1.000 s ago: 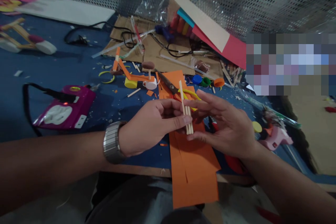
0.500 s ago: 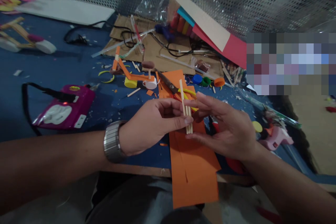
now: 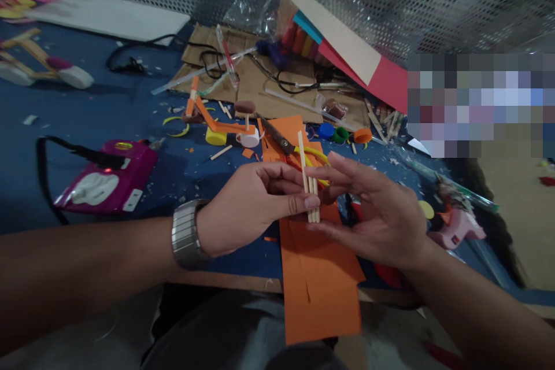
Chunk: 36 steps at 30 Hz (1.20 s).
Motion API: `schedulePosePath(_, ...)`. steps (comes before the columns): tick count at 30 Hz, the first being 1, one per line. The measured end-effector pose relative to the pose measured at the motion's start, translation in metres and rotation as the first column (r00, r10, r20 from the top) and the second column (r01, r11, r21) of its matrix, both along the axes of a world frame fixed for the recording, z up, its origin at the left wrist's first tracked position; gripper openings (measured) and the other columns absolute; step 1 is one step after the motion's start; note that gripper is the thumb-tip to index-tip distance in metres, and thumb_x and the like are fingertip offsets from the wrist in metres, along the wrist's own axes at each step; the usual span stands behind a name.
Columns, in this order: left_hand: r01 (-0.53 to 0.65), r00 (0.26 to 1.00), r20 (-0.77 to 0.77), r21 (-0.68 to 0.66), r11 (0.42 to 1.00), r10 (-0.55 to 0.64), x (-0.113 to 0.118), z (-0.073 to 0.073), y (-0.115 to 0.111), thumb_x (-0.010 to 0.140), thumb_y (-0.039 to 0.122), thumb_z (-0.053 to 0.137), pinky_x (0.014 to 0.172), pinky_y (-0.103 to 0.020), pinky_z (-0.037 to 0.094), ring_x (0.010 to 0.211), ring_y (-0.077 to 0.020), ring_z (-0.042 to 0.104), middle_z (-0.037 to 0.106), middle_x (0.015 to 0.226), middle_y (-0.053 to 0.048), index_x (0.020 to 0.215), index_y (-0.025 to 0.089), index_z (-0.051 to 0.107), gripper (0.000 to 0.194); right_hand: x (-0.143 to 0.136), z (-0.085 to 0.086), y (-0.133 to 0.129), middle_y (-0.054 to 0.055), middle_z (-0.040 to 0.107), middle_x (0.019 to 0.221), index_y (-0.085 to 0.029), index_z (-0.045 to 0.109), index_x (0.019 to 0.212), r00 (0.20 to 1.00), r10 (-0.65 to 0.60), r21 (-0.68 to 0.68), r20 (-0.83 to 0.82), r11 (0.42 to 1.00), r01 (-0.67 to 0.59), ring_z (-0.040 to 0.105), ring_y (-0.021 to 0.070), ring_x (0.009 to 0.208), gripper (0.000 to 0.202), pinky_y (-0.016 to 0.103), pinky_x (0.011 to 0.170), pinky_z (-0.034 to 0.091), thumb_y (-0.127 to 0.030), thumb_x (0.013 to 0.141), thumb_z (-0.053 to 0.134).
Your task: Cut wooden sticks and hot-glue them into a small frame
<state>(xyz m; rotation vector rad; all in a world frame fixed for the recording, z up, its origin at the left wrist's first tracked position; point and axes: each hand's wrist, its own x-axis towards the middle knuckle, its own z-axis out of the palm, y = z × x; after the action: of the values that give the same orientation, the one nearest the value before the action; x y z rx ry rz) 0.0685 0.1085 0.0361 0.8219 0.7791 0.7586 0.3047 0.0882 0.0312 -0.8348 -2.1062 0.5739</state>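
Note:
A small bundle of thin wooden sticks (image 3: 313,185), one longer than the others, stands almost upright between my hands. My left hand (image 3: 255,202) is closed on it, the thumb pressed across the sticks' lower part. My right hand (image 3: 377,214) is bent around the bundle from the other side, its thumb at the bottom ends and its fingertips against the upper part. Beneath both hands lies orange paper (image 3: 321,283), which hangs over the table's front edge. Just beyond the fingers, scissors (image 3: 281,141) with yellow handles rest on the paper, partly hidden by my right hand.
A small model of orange strips and round caps (image 3: 229,127) stands behind my left hand. At left are a purple box (image 3: 113,176) with a black cable and a wooden stick model (image 3: 39,63). Cardboard (image 3: 251,81) lies behind; a pink glue gun (image 3: 459,228) is at right.
My right hand has shifted very slightly to the right, its fingers a little farther along the sticks. My left hand keeps its hold.

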Motion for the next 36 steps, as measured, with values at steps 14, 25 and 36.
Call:
schedulePosePath(14, 0.035, 0.999, 0.041, -0.005, 0.999, -0.035, 0.0001, -0.0006, 0.0012, 0.066, 0.013, 0.108, 0.078, -0.02, 0.063, 0.077, -0.011, 0.079, 0.086, 0.082, 0.002, 0.079, 0.018, 0.085, 0.028, 0.0001, 0.0033, -0.0019, 0.004, 0.082, 0.151, -0.042, 0.041, 0.179, 0.993, -0.062, 0.1, 0.105, 0.994, 0.051, 0.09, 0.0213, 0.09, 0.103, 0.036, 0.086, 0.077, -0.028, 0.094, 0.096)
schedulePosePath(25, 0.059, 0.997, 0.05, 0.048, 0.997, -0.062, -0.0003, -0.0005, 0.001, 0.075, 0.006, 0.099, 0.079, -0.017, 0.061, 0.076, -0.0072, 0.076, 0.085, 0.08, 0.004, 0.078, 0.018, 0.084, 0.019, -0.0006, 0.0028, -0.0028, 0.006, 0.081, 0.152, -0.037, 0.043, 0.179, 0.995, -0.05, 0.121, 0.084, 0.992, 0.04, 0.091, 0.0202, 0.099, 0.101, 0.033, 0.095, 0.076, -0.029, 0.093, 0.098)
schedulePosePath(36, 0.036, 0.998, 0.044, 0.007, 0.999, -0.036, 0.0014, 0.0021, 0.0015, 0.063, 0.014, 0.111, 0.077, -0.021, 0.062, 0.073, -0.01, 0.075, 0.083, 0.077, 0.003, 0.077, 0.017, 0.081, 0.033, 0.0024, -0.0038, -0.0014, 0.004, 0.076, 0.16, -0.048, 0.044, 0.176, 1.0, -0.019, 0.018, -0.024, 1.0, 0.02, 0.087, 0.0255, 0.114, 0.107, 0.045, 0.103, 0.076, -0.027, 0.088, 0.101)
